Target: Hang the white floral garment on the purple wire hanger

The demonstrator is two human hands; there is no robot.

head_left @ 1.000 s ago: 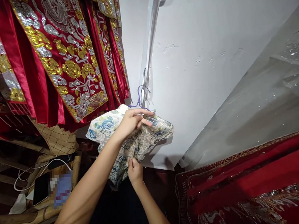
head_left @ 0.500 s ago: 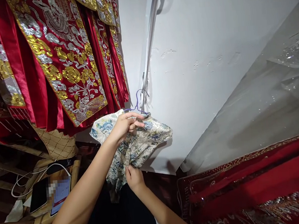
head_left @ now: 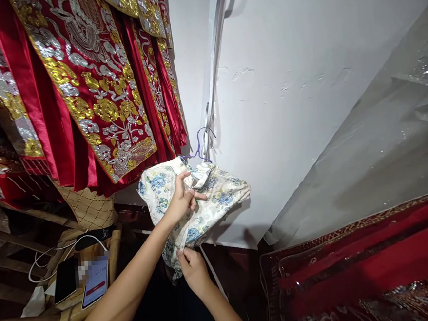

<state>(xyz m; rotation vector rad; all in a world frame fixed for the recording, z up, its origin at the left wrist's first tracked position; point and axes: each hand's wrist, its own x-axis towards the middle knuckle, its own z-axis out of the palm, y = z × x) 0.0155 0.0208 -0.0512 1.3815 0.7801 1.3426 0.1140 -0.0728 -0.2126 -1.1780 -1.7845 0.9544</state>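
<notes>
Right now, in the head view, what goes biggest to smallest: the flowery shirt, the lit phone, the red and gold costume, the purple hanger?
1. Red and gold costume
2. Flowery shirt
3. Lit phone and purple hanger: too alike to rank

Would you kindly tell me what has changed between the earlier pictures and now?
The left hand has moved down and leftward from near the neckline, so the collar now shows. The floral shirt looks less bunched in front. The right hand is slightly lower, still pinching the shirt. The purple hanger is still in the shirt.
</notes>
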